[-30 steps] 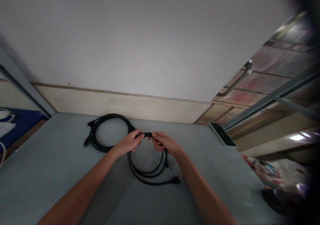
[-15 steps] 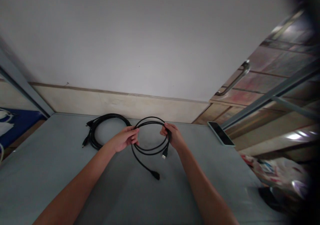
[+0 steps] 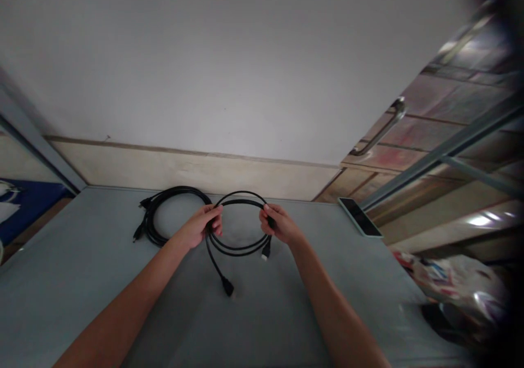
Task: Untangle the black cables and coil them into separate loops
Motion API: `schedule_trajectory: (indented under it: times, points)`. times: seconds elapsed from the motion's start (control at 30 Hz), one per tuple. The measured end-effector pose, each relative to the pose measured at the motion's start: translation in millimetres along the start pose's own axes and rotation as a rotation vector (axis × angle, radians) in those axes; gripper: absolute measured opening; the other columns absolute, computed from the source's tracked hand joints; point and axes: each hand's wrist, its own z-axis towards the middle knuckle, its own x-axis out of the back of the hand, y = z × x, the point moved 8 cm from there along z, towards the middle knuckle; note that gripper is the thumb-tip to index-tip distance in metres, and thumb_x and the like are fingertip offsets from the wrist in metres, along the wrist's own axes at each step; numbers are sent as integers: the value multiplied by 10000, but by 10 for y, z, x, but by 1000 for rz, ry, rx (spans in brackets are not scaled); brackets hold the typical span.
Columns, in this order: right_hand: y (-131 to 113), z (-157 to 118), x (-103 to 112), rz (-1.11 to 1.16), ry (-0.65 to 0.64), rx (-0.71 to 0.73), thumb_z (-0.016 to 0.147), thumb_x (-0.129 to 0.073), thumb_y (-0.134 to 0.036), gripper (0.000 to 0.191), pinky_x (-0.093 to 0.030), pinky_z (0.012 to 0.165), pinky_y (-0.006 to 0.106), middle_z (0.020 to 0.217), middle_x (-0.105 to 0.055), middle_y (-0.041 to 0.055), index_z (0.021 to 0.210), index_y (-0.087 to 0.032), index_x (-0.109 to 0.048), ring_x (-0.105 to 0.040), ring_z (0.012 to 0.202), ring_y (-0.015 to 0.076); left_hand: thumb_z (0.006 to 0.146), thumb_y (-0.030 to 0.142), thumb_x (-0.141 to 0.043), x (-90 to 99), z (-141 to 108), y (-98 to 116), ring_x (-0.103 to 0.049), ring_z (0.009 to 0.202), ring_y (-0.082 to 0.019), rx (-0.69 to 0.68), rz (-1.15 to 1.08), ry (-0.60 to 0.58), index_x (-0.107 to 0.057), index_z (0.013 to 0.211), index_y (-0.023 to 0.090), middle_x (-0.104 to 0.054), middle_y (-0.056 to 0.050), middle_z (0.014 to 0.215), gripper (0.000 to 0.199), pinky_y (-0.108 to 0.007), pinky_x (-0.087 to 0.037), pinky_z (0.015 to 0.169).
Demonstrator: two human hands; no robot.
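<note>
Left hand (image 3: 204, 225): pinching the left side of the looped black cable (image 3: 237, 255) between thumb and forefinger, curling the other fingers beneath.
Right hand (image 3: 279, 223): gripping the right side of the same loops, pressing down with the thumb and folding the fingers around.
Looped black cable: forming an open ring between both hands, over the far middle part of the grey table (image 3: 245, 324) (not showing clearly how much is touching the surface).
Lower plug (image 3: 227, 286): trailing from the ring's left side, pointing toward the near edge.
Pale-tipped plug (image 3: 266, 250): sitting just below the right hand, also pointing nearward.
Coiled black cable (image 3: 151, 223): lying left of the held ring, sending two ends out leftward, disappearing partly behind the left hand.
Phone (image 3: 360, 217): lying near the far right corner, well apart from both hands, showing a dark screen.
White wall (image 3: 204, 57): rising behind the table, above a cream strip (image 3: 180, 166).
Metal handle (image 3: 380, 130): slanting just beyond the wall's right edge.
</note>
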Motion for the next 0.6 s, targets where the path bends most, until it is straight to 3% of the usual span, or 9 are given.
schedule_trajectory:
  times: [0.1, 0.17, 0.27, 0.33, 0.5, 0.6]
  points:
    - [-4, 11, 60, 25, 21, 9, 840, -650, -509, 423, -278, 392, 214, 530, -336, -85, 652, -198, -432, -316, 372, 50, 788, 362, -719, 19, -15, 49, -483, 407, -87, -7, 20, -30, -489, 651, 177, -400, 88, 449, 325, -287, -502, 591]
    - [-44, 22, 120, 15, 68, 64, 823, -682, -479, 430, -340, 432, 225, 511, -294, -88, 623, -199, -424, -363, 405, 66, 777, 325, -728, 26, -29, 74, -506, 446, -82, -4, 27, -36, -510, 643, 165, -464, 61, 507, 302, -280, -496, 611]
    - [-95, 31, 184, 3, 151, 137, 794, -715, -444, 407, -451, 539, 265, 519, -339, -64, 609, -199, -448, -478, 512, 111, 767, 286, -724, 21, -43, 114, -345, 371, -29, -17, -11, -50, -591, 753, 149, -421, 86, 525, 192, -235, -417, 494]
    - [-106, 31, 189, 14, 184, 143, 780, -719, -438, 377, -462, 526, 270, 567, -404, -42, 631, -198, -470, -486, 540, 118, 760, 266, -726, 45, -42, 147, -272, 353, -24, -48, -28, -33, -623, 861, 153, -353, 114, 486, 183, -220, -378, 464]
    - [-186, -5, 162, 2, 194, 166, 771, -722, -363, 287, -389, 423, 226, 554, -388, -82, 727, -217, -479, -334, 419, 68, 737, 306, -759, 93, -17, 197, -523, 496, -98, -110, 4, 28, -592, 802, 157, -460, 63, 513, 233, -259, -473, 585]
    - [-223, -23, 141, -190, 195, 192, 810, -687, -365, 213, -434, 480, 243, 501, -428, -98, 917, -220, -573, -404, 401, 78, 794, 394, -714, 79, 9, 195, -382, 405, -38, -139, -22, 60, -552, 782, 164, -475, 64, 566, 281, -211, -410, 470]
